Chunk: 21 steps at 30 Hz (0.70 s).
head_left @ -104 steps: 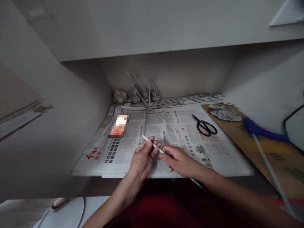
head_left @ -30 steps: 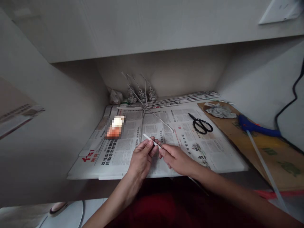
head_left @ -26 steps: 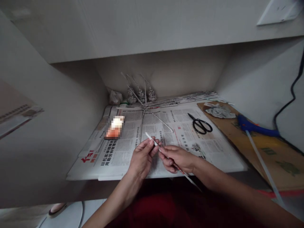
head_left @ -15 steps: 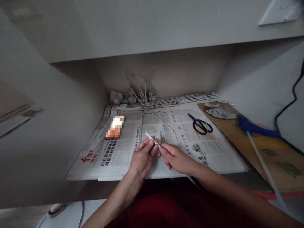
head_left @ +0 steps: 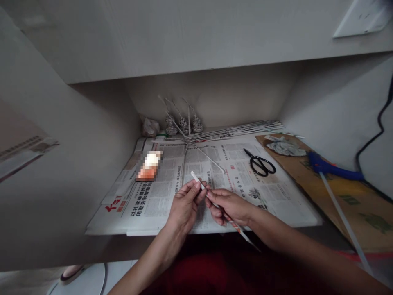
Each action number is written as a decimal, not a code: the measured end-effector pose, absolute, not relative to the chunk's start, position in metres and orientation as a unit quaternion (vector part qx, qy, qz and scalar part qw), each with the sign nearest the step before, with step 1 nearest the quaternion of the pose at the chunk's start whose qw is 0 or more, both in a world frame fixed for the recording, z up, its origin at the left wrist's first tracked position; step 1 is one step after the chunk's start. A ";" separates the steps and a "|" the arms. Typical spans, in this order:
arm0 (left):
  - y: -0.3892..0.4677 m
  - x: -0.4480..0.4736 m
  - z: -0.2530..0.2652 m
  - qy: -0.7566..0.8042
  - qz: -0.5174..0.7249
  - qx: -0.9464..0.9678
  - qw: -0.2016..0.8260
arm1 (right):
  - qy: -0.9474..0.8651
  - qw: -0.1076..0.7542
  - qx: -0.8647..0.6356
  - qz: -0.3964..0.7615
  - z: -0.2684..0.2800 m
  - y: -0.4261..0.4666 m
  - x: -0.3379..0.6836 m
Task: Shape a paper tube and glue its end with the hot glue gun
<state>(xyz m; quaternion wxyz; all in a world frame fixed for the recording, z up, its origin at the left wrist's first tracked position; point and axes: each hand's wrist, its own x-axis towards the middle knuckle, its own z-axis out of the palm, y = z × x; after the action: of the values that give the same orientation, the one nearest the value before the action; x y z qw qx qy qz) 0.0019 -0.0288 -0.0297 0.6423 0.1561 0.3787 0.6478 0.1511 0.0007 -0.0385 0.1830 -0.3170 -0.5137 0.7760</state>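
Note:
A thin rolled paper stick [head_left: 241, 234] runs slantwise through both hands, its white end pointing up and away from me. My left hand [head_left: 187, 200] pinches it near that white end, between thumb and fingers. Close beside it, my right hand [head_left: 229, 207] is closed on the same stick a little lower down. The stick's lower part, with red and white print, comes out below my right hand past the table edge. Beyond the hands lies a woven paper piece [head_left: 188, 140] with several sticks spreading from its centre.
Newspaper [head_left: 166, 196] covers the table. Black scissors [head_left: 260, 164] lie to the right, near a blue glue gun [head_left: 333, 166] on cardboard [head_left: 346, 205]. A pixelated phone-like object [head_left: 149, 166] is at left. Small woven pieces [head_left: 183, 125] and a bundle of paper sticks [head_left: 242, 129] lie at the back.
My right hand has turned slightly, and more of the stick's printed lower part shows beneath it. The white end has shifted a little to the right.

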 end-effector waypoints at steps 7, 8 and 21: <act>-0.019 0.004 -0.031 0.373 0.668 0.164 0.623 | -0.765 0.335 -0.419 0.358 -0.006 0.009 0.152; -0.017 0.005 -0.030 0.368 0.671 0.172 0.621 | -0.775 0.361 -0.420 0.305 0.000 0.011 0.149; -0.016 0.017 -0.030 0.359 0.643 0.186 0.650 | -0.715 0.359 -0.418 0.430 0.000 0.039 0.139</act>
<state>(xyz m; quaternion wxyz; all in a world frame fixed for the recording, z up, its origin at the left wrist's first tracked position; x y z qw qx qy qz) 0.0168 -0.0160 -0.0303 0.6501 0.1859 0.3593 0.6432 0.1386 0.0394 -0.0001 0.3591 -0.4184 -0.7151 0.4296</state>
